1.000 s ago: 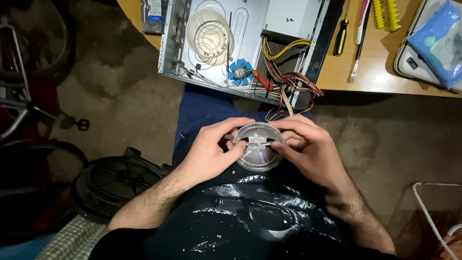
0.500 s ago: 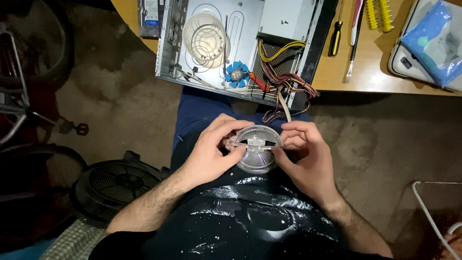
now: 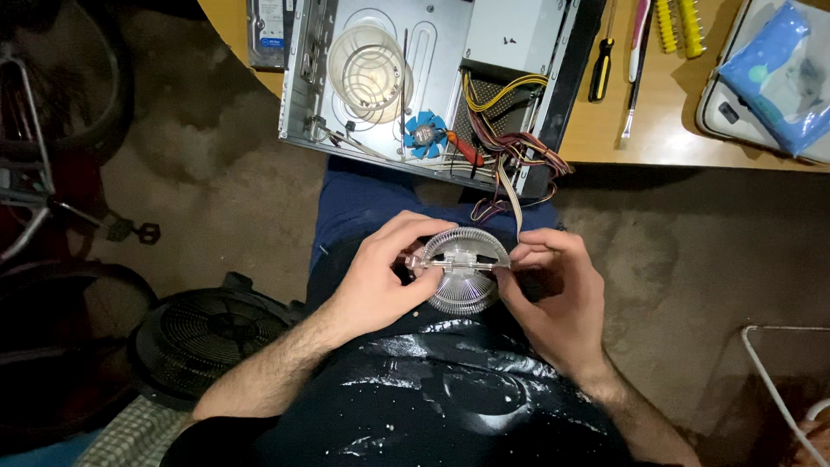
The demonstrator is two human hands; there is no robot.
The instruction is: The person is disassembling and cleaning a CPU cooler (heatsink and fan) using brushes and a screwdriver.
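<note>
One round finned heatsink (image 3: pixel 464 270) at frame centre, pinched between my two hands, left hand (image 3: pixel 380 281) and right hand (image 3: pixel 553 290) gripping its sides, one open computer case (image 3: pixel 415 78) on the desk (image 3: pixel 657 130) above.

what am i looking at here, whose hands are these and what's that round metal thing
The picture comes from a camera worn on a person's head, looking down at their own lap. No machine is at work, only two bare hands. The left hand and the right hand together hold a round finned heatsink with a clear bracket across it. Above, on a wooden desk, lies an open computer case with a small blue fan and coloured wires spilling out. Beside it lie a screwdriver and a blue packet. A black fan sits on the floor at the left.
</note>
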